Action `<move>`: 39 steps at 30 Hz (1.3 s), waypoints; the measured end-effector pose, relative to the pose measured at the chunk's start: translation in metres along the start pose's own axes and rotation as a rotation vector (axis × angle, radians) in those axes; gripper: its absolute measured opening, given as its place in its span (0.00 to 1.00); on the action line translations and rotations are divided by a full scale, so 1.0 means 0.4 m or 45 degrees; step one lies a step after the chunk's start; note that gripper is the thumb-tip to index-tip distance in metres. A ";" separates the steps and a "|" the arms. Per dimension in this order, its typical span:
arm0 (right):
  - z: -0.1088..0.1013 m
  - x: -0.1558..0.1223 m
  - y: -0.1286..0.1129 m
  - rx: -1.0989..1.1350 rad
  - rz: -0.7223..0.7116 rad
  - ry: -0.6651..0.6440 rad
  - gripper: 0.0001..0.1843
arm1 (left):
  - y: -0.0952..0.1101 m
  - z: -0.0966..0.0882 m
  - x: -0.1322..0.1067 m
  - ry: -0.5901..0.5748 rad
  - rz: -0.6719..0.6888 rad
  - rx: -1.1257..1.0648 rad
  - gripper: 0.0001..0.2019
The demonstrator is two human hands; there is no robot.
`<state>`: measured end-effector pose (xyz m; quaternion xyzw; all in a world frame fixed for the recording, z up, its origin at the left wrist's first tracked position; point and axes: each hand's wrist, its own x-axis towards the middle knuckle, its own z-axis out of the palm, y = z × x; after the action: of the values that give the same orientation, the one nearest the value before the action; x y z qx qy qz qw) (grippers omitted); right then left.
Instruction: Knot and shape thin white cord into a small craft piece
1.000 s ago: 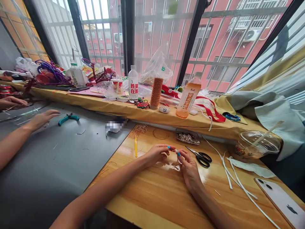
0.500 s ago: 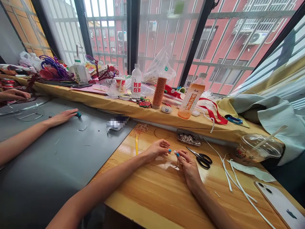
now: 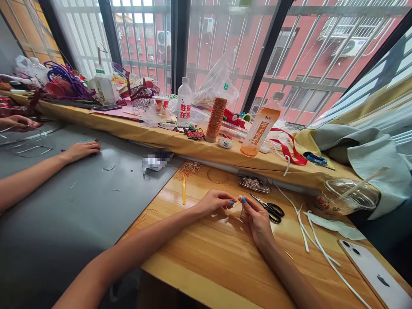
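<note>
Head view: your right hand (image 3: 257, 219) left of the scissors (image 3: 272, 210), fingers tight on a tiny white piece (image 3: 240, 197); left hand (image 3: 213, 201) fingers pinched together.

Bright blue polish on nails of left hand (image 3: 214, 201) and right hand (image 3: 257, 219). At right fingertips, small white piece (image 3: 240, 198). Under fingers, tabletop (image 3: 219, 257) honey-yellow, streaked wood grain. Just right of fingers, scissors (image 3: 272, 210): black handles, silvery blades. Left of fingers, slim yellow tool (image 3: 183, 195). Beyond fingers, copper-orange wire spool (image 3: 216, 113), bottle (image 3: 260, 131) of pale orange drink, red ribbon (image 3: 289, 148). Far right of fingers, white strips (image 3: 313, 242), white phone (image 3: 373, 274).
</note>
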<state>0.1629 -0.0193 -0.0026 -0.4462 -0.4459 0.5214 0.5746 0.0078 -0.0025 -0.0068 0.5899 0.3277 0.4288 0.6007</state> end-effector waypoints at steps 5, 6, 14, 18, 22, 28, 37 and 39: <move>0.002 -0.001 -0.003 -0.010 0.021 0.020 0.13 | 0.005 0.006 -0.004 0.010 -0.023 0.031 0.13; 0.002 -0.002 -0.002 -0.014 0.024 0.016 0.13 | 0.004 0.006 -0.004 0.012 -0.024 0.016 0.13; 0.005 -0.001 0.003 0.000 0.047 0.007 0.13 | 0.002 0.015 -0.005 -0.015 -0.033 -0.050 0.14; 0.005 0.000 0.002 -0.019 0.037 -0.014 0.13 | 0.011 0.022 -0.012 0.031 0.009 0.105 0.14; 0.002 0.000 0.002 -0.054 -0.003 0.012 0.13 | 0.017 0.022 -0.014 0.144 0.048 0.275 0.14; 0.001 -0.001 0.000 -0.124 -0.059 0.001 0.14 | 0.012 0.021 -0.012 0.156 0.055 0.222 0.14; 0.001 0.004 0.005 -0.072 -0.010 0.016 0.13 | 0.013 0.017 -0.007 0.126 -0.044 -0.067 0.16; 0.002 0.003 0.006 -0.060 -0.011 0.016 0.12 | 0.018 0.019 -0.010 0.129 -0.064 -0.098 0.16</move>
<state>0.1617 -0.0181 -0.0046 -0.4609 -0.4564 0.5056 0.5689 0.0122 -0.0099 0.0007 0.5355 0.3556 0.4550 0.6163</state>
